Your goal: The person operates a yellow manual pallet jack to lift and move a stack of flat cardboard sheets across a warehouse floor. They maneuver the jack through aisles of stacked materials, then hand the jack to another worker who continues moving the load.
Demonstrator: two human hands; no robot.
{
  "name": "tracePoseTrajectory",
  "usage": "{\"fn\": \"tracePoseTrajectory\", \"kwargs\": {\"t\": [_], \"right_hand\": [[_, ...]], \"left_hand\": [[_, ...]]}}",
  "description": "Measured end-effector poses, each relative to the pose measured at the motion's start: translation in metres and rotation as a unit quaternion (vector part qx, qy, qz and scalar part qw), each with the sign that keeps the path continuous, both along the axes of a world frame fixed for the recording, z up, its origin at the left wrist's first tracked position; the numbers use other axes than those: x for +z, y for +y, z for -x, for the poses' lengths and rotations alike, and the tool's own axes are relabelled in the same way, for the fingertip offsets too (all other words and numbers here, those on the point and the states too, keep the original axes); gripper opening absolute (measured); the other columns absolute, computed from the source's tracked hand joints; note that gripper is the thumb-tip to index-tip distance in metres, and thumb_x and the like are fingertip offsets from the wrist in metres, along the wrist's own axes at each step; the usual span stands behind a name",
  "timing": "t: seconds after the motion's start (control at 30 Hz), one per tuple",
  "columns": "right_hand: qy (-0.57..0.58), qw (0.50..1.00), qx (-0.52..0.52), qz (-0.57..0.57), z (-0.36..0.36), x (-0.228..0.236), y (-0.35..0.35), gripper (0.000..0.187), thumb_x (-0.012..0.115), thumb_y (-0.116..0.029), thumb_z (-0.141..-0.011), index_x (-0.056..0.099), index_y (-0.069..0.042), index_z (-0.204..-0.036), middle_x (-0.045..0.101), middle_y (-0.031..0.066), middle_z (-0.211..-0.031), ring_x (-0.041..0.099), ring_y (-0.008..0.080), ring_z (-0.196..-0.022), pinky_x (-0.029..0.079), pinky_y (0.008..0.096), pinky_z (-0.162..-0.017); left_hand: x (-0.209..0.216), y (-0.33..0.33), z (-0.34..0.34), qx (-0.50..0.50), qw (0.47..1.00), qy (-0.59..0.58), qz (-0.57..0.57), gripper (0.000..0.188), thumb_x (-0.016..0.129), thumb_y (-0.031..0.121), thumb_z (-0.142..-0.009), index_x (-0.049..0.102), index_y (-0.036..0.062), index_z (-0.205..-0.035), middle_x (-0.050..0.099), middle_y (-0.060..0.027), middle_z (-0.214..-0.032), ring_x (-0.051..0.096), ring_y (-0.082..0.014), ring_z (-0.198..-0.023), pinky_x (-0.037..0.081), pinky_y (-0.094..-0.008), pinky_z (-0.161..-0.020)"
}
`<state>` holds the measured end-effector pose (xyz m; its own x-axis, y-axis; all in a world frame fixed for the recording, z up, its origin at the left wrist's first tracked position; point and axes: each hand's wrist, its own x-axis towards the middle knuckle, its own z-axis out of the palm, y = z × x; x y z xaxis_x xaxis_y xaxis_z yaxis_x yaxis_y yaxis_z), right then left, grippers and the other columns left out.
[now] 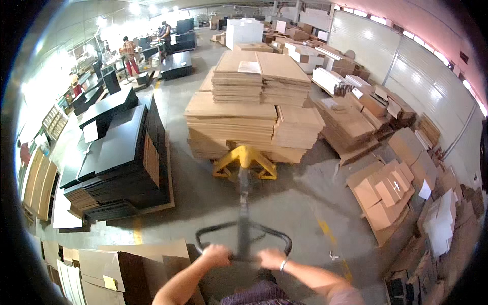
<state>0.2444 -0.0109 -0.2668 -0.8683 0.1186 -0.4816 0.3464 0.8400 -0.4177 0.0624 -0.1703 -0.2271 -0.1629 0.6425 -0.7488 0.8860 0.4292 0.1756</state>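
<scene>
Both my hands are closed on the black loop handle [219, 226] of a yellow pallet jack [245, 155]. My left hand [217, 254] grips the near bar left of the shaft, and my right hand [271, 258], with a pale band at the wrist, grips it on the right. From the handle the shaft runs forward to the yellow body. A tall load of stacked flat cardboard [231, 119] sits beyond that body, with smaller stacks on top and a white sheet [249, 67]. The load hides the forks.
Black panels [114, 142] are piled on the left. Cardboard stacks [348, 124] and folded boxes [389, 193] line the right side. More cardboard [104, 269] stands near my left arm. Two people [129, 53] are far back on the left. Yellow lines [325, 230] mark the grey floor.
</scene>
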Motion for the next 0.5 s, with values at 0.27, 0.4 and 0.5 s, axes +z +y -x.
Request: {"fn": "tracePoseTrajectory", "kwargs": {"t": [0.27,0.4,0.5], "right_hand": [[0.082,0.987,0.053,-0.129,-0.013,-0.031,-0.015,0.026,0.054,-0.018,-0.077,0.068,-0.008,-0.097,0.069,0.0189,-0.082,0.067,0.0365,-0.079,0.052,0.0504,-0.073],[-0.015,0.999,0.013,0.027,-0.033,-0.111,-0.054,0.026,0.053,-0.020,-0.080,0.067,-0.009,-0.099,0.069,0.0205,-0.086,0.068,0.0393,-0.081,0.053,0.0504,-0.070],[0.002,0.999,-0.023,0.049,-0.035,-0.102,-0.038,0.023,0.056,-0.025,-0.081,0.068,-0.007,-0.089,0.068,0.0206,-0.084,0.066,0.0411,-0.082,0.052,0.0499,-0.073]], "left_hand": [[-0.022,-0.009,0.001,-0.030,0.999,-0.010,-0.038,0.034,0.059,0.028,-0.081,0.069,0.0099,-0.108,0.069,-0.0145,-0.103,0.066,-0.0292,-0.098,0.053,-0.0431,-0.086],[-0.125,-0.059,-0.036,-0.039,0.999,-0.008,0.003,0.035,0.061,0.028,-0.078,0.069,0.0145,-0.109,0.069,-0.0115,-0.106,0.066,-0.0297,-0.101,0.053,-0.0409,-0.085],[-0.085,-0.038,-0.024,-0.041,0.999,-0.028,-0.017,0.038,0.062,0.035,-0.081,0.067,0.0144,-0.113,0.068,-0.0122,-0.111,0.063,-0.0289,-0.108,0.051,-0.0414,-0.091]]}}
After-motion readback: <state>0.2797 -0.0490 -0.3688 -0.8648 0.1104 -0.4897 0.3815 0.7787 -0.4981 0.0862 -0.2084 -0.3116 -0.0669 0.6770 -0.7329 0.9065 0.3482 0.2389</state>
